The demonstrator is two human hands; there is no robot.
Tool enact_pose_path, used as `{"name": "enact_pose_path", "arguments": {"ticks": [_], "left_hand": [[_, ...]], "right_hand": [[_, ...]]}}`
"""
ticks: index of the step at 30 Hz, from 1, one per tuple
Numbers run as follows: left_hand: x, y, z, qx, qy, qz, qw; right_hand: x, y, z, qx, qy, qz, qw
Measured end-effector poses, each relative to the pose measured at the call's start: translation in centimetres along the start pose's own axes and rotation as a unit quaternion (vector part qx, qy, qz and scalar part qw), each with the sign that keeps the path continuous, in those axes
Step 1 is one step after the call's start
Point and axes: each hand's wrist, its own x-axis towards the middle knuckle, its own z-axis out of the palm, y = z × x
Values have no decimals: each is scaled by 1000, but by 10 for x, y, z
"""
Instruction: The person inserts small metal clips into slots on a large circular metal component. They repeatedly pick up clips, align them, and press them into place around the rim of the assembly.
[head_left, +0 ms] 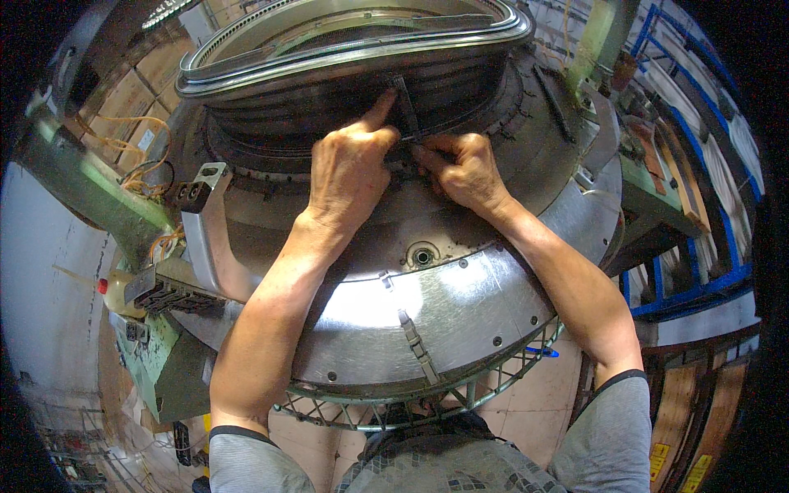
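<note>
Both my hands are at the dark, curved wall of a large round machine that looks like a circular knitting machine [460, 283]. A narrow, dark, ridged strip [406, 103] stands nearly upright against this wall. My left hand [349, 168] reaches in with its index finger stretched along the strip's left side. Its other fingers are curled in near the strip's lower end. Close by on the right, my right hand [467, 171] is closed in a pinch, thumb against index finger, by the strip's foot. Whatever lies between those fingertips is hidden. A thin, light sliver shows between the two hands.
A shiny metal ring [353, 62] tops the machine. A long, dark rod [555, 103] lies on its right side. At the left stand a bent metal bracket [215, 230] and a green arm [107, 189] with orange cables. Blue racking [699, 296] with white rolls is on the right.
</note>
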Motion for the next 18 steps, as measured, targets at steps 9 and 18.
{"name": "enact_pose_path", "arguments": {"ticks": [9,18], "left_hand": [[0,2,0,4,7,3,1000],[0,1,0,-4,8,0,1000]], "right_hand": [[1,-1,-1,-4,-9,17,1000],[0,6,2,-4,-1,-37,999]]}}
